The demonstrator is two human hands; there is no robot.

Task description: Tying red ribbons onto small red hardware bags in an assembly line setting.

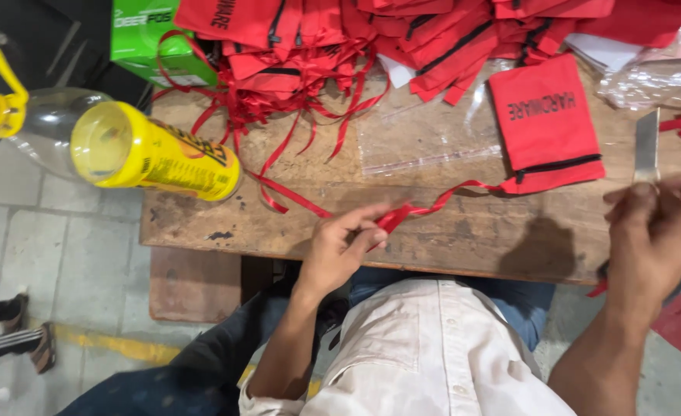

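Observation:
My left hand [344,245] pinches the end of a red ribbon [433,202] at the near edge of a worn wooden table [464,231]. The ribbon runs right to a small red cloth pouch [545,123] with a black zip line, lying flat on the table. My right hand [656,231] is closed around a thin metal blade [647,146] that points up and away from me. A clear plastic zip bag [425,139] lies just left of the pouch.
A heap of red pouches with loose ribbons [340,46] covers the table's far side. A yellow-labelled plastic bottle [144,150] lies at the left corner, a green box [152,35] behind it. Crumpled clear plastic [660,73] sits far right. Someone's sandalled feet [17,331] stand on the floor at left.

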